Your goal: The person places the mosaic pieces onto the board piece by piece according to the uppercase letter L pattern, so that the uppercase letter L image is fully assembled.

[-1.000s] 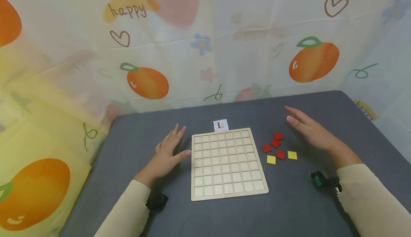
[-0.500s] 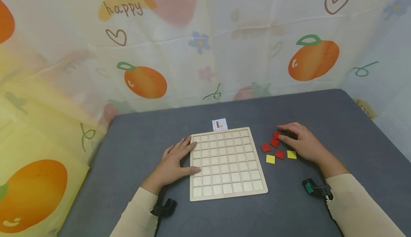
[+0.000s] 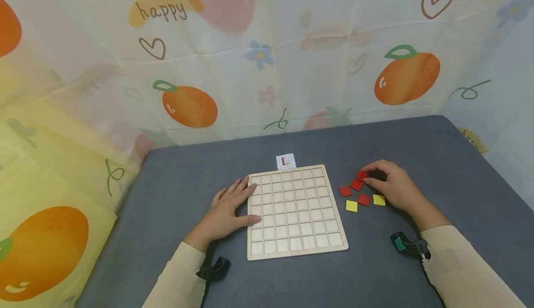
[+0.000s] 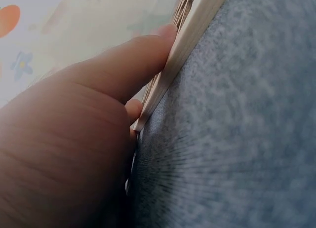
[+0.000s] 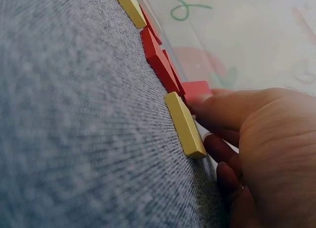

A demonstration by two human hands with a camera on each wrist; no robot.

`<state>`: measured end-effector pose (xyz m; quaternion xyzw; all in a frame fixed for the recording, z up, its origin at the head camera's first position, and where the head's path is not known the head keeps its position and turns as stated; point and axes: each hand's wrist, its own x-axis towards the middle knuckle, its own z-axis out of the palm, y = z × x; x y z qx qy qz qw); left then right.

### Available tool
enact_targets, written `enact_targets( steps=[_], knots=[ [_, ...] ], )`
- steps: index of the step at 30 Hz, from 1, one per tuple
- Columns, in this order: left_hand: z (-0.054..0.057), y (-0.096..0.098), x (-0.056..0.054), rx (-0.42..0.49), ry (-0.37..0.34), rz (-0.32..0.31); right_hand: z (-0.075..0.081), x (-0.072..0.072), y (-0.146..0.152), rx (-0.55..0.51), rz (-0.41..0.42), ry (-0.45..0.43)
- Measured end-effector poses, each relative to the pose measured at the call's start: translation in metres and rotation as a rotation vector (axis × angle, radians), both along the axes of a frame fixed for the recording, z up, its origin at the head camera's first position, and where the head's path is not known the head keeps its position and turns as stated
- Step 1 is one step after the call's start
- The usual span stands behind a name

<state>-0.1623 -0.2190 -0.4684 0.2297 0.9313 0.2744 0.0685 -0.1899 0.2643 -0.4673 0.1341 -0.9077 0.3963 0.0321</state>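
Observation:
A pale wooden grid board lies flat on the table. Along its left edge rests my left hand, fingers extended, with the thumb and fingertips on the frame. To the right of the board, my right hand pinches a red square tile between thumb and fingers; the right wrist view shows that red tile tipped up at the fingertips. Nearby lie more red tiles and two yellow tiles, one closer to the board and another yellow tile below the right hand.
A small printed card with a grid pattern touches or nearly touches the board's far edge. The dark grey table reaches back to a fruit-patterned curtain. A black strap camera sits at each wrist.
My left hand has moved right onto the board's edge. The right hand has come down and left to the tiles and taken hold of the farthest red one, which has shifted slightly.

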Motion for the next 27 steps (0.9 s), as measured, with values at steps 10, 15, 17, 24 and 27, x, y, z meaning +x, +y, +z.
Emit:
enact_targets(
  steps=[10,15,17,24,27],
  knots=[
    [0.003,-0.001,0.003,-0.057,-0.013,-0.016,0.001,0.004,-0.005,-0.049,-0.087,0.02],
    [0.003,-0.002,0.003,-0.057,-0.02,-0.014,0.006,0.008,-0.012,-0.073,-0.093,0.047],
    [0.003,-0.002,0.003,-0.059,-0.024,-0.015,0.009,0.01,-0.016,-0.09,-0.091,0.047],
    [0.005,0.0,0.004,-0.056,-0.033,-0.016,0.024,0.018,-0.036,-0.157,-0.057,-0.01],
    [0.005,0.001,0.003,-0.062,-0.041,-0.015,0.028,0.021,-0.045,-0.205,-0.025,-0.045]
  ],
)
